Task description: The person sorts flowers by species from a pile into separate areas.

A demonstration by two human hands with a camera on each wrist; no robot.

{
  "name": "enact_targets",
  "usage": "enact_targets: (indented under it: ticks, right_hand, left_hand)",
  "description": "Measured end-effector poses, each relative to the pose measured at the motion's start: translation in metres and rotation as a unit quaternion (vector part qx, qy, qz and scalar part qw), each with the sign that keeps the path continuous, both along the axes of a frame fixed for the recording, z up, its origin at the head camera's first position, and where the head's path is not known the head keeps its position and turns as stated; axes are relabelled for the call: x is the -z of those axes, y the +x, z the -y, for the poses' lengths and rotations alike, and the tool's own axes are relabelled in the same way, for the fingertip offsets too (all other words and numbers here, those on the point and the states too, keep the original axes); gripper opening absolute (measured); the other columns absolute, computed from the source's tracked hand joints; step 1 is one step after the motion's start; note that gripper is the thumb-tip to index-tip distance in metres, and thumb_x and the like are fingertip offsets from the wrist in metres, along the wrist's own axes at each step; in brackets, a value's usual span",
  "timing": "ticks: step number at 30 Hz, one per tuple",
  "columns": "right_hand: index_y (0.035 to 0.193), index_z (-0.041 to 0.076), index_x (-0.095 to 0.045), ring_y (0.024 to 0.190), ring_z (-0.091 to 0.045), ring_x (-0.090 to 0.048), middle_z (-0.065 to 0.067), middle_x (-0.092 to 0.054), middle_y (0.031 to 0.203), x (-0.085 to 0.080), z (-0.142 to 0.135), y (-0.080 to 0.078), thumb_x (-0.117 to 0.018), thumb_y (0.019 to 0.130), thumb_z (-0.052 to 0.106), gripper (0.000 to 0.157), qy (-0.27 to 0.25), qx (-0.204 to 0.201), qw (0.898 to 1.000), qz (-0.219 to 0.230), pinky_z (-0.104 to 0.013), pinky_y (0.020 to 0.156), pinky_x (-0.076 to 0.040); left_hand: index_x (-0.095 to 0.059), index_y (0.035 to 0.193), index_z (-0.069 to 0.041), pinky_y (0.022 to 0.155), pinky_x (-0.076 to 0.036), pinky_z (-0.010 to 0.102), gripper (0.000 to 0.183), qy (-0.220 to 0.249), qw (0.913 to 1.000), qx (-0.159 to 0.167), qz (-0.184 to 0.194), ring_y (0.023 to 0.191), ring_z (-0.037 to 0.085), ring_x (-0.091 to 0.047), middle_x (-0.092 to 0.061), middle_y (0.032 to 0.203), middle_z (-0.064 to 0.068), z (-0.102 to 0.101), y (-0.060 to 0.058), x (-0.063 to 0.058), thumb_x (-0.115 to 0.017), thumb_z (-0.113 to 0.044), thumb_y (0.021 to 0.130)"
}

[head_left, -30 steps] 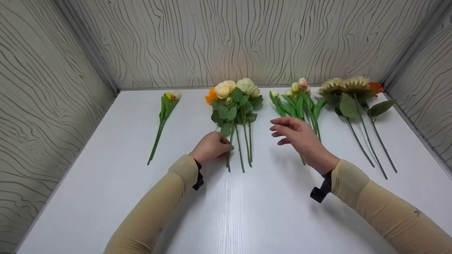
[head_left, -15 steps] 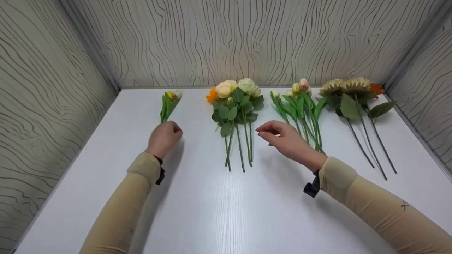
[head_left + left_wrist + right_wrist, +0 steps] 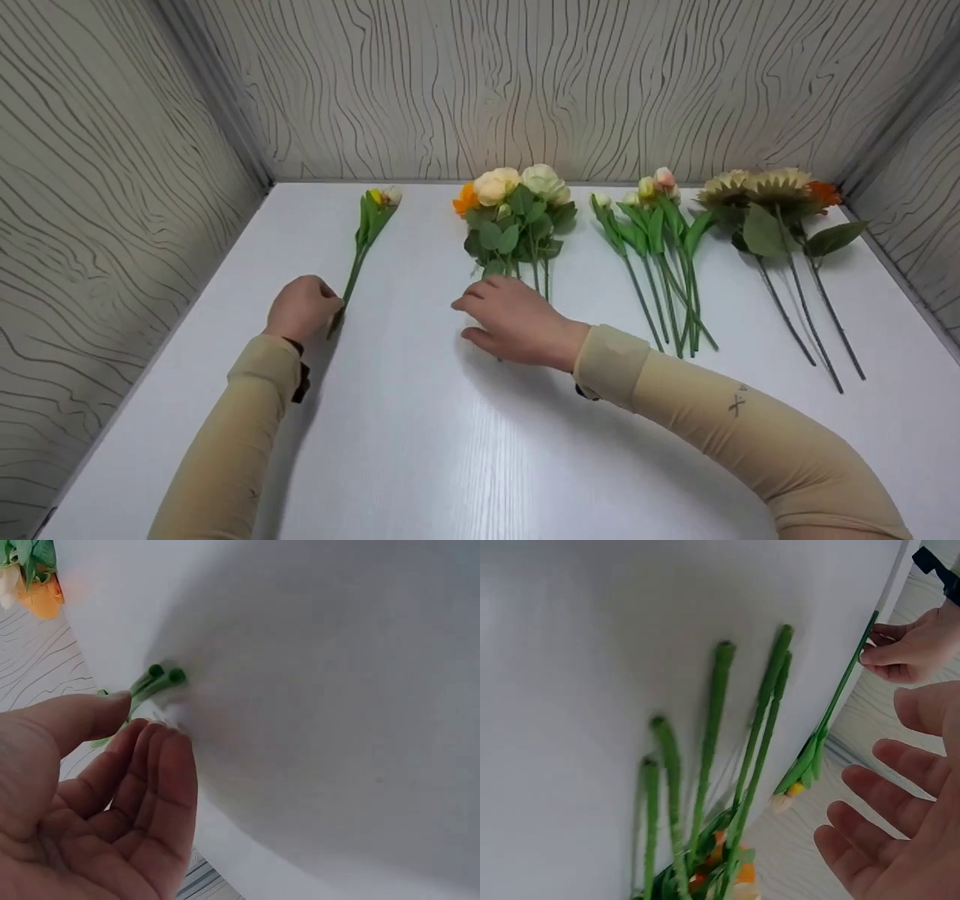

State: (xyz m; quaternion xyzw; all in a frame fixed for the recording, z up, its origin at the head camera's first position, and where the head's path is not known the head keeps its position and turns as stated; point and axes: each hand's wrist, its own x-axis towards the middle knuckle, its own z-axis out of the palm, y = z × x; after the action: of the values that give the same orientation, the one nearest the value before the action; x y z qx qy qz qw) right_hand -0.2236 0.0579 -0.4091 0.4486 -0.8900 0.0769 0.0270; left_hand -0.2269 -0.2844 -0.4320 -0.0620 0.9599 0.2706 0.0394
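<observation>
At the left of the head view lie two tulips [image 3: 367, 232], one yellow and one white, with green stems. My left hand [image 3: 304, 309] pinches their stems close to the lower ends; the two cut stem ends [image 3: 166, 676] poke out past the thumb in the left wrist view. My right hand [image 3: 517, 319] is over the stems of the rose-like flowers [image 3: 517, 191] in the middle and covers much of them. Its fingers [image 3: 885, 799] are spread and hold nothing. In the right wrist view, several green stems [image 3: 714, 705] of that bunch lie beside this hand.
To the right lies a bunch of pale, yellow and pink tulips [image 3: 664, 225]. Farther right are large cream and orange flowers [image 3: 776, 195] with long stems. A patterned wall [image 3: 525, 90] stands behind the white table [image 3: 420, 450].
My left hand has gone from the middle bunch's stems leftward to the two tulips and down to their stem ends. My right hand has moved left, from beside the right-hand tulips to the middle bunch.
</observation>
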Motion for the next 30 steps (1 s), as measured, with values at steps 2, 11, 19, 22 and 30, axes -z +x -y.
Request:
enact_targets:
  ticks: [2, 11, 19, 22, 30]
  right_hand:
    - [0.135, 0.012, -0.065, 0.123, -0.028, -0.056, -0.006, -0.066, 0.127, -0.001, 0.010, 0.003, -0.064, 0.102, 0.031, 0.038, 0.006, -0.015, 1.000, -0.010, -0.044, 0.105, -0.045]
    - [0.132, 0.013, -0.068, 0.122, -0.026, -0.056, -0.004, -0.066, 0.126, 0.000, 0.023, 0.008, -0.065, 0.102, 0.031, 0.035, 0.008, -0.035, 0.999, -0.019, -0.042, 0.102, -0.047]
    - [0.124, 0.011, -0.072, 0.119, -0.027, -0.058, -0.005, -0.069, 0.121, 0.007, 0.015, 0.005, -0.067, 0.100, 0.027, 0.029, -0.025, -0.036, 0.999, -0.006, -0.043, 0.102, -0.047]
    - [0.121, 0.010, -0.073, 0.117, -0.027, -0.059, -0.005, -0.070, 0.118, 0.009, 0.011, 0.003, -0.068, 0.100, 0.025, 0.026, -0.037, -0.043, 0.998, -0.005, -0.043, 0.101, -0.047]
    - [0.119, 0.009, -0.074, 0.115, -0.028, -0.060, -0.005, -0.070, 0.117, 0.006, -0.010, -0.004, -0.067, 0.101, 0.021, 0.023, -0.070, -0.020, 0.997, 0.013, -0.044, 0.100, -0.048]
  left_hand:
    - [-0.072, 0.098, 0.007, 0.068, -0.053, 0.042, 0.022, 0.002, 1.0000, 0.003, 0.004, 0.074, 0.026, -0.062, -0.069, 0.084, 0.015, 0.000, -0.001, 0.000, -0.061, -0.011, 0.095]
    - [-0.060, 0.063, -0.002, 0.053, -0.042, 0.032, 0.023, -0.044, 0.9989, 0.014, 0.007, 0.054, 0.020, -0.050, -0.056, 0.058, 0.005, -0.003, -0.003, 0.000, -0.057, -0.003, 0.085]
    - [-0.050, 0.060, -0.007, 0.054, -0.042, 0.032, 0.027, -0.068, 0.9963, 0.022, 0.047, 0.054, 0.020, -0.048, -0.052, 0.058, 0.005, -0.003, -0.001, -0.006, -0.059, -0.006, 0.086]
    - [-0.057, 0.061, -0.004, 0.052, -0.043, 0.030, 0.026, -0.032, 0.9965, 0.015, 0.076, 0.050, 0.018, -0.052, -0.057, 0.055, 0.006, 0.001, 0.000, -0.009, -0.056, -0.005, 0.086]
    - [-0.069, 0.079, 0.004, 0.069, -0.051, 0.037, 0.027, 0.045, 0.9968, 0.000, 0.065, 0.071, 0.025, -0.066, -0.069, 0.074, 0.010, 0.010, 0.003, -0.026, -0.051, -0.009, 0.094]
